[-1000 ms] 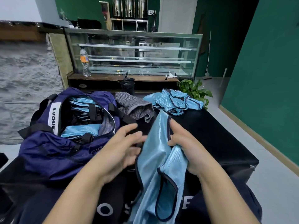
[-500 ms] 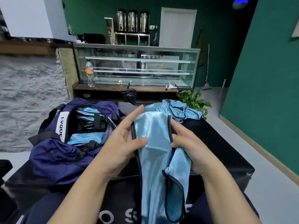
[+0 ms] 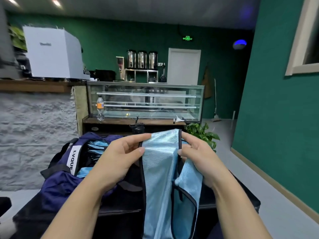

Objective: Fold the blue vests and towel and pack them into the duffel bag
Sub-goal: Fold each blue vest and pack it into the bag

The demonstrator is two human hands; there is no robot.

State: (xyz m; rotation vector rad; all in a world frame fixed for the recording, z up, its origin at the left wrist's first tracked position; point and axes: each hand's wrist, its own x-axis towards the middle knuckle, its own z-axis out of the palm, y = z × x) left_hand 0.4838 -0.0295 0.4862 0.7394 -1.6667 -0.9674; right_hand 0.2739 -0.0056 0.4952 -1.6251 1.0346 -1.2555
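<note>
On the black desk (image 3: 224, 200) at the left, the open duffel bag (image 3: 58, 180) shows "LVQUE" on a white tab, perhaps cut short. The left hand (image 3: 119, 159), nearer the bag, and the right hand (image 3: 198, 157) each pinch the blue vest (image 3: 160, 166) by its top edge; it hangs lengthwise downward between them.

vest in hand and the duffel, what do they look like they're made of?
Vest: looks like thin synthetic mesh, probably polyester. It shows a glossy sheen, a fine ribbed weave and dark binding at the edges. Duffel bag: likely nylon or a similar woven synthetic; navy, faint sheen, soft crumpled folds.
</note>
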